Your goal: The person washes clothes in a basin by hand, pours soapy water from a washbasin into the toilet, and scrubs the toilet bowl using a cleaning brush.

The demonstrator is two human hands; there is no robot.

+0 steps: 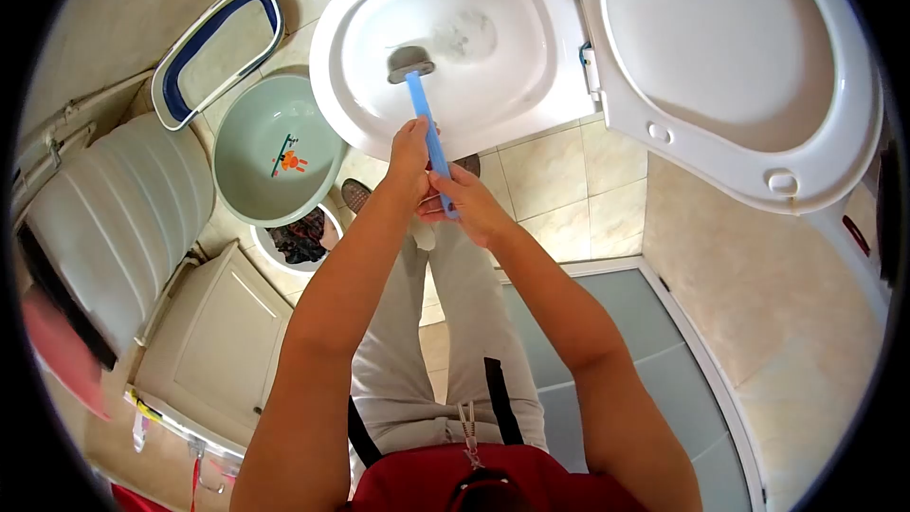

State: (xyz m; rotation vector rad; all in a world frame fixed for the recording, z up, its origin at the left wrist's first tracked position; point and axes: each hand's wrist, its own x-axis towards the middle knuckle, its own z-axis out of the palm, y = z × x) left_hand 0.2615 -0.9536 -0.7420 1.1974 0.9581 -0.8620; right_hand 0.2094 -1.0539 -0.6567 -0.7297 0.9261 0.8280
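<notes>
A blue-handled toilet brush (427,128) reaches into the white toilet bowl (379,118), its grey head (411,70) down by the dark outlet. Whether the head presses on the bowl surface or hovers just above it, I cannot tell. My left hand (409,157) is closed around the middle of the handle, at the bowl's near rim. Lower down, my right hand (466,201) grips the handle near its end, with the fingers wrapped under it. The raised toilet seat and lid (720,28) stand to the right, joined to the bowl by hinges with blue parts.
Left of the bowl stand a pale green basin (242,166) with an orange print and a navy-and-white oval bucket (175,95). A white tub holding dark cloth (301,239) sits below the basin. A cabinet door (227,313) is at lower left, a grey framed floor panel (607,303) at right.
</notes>
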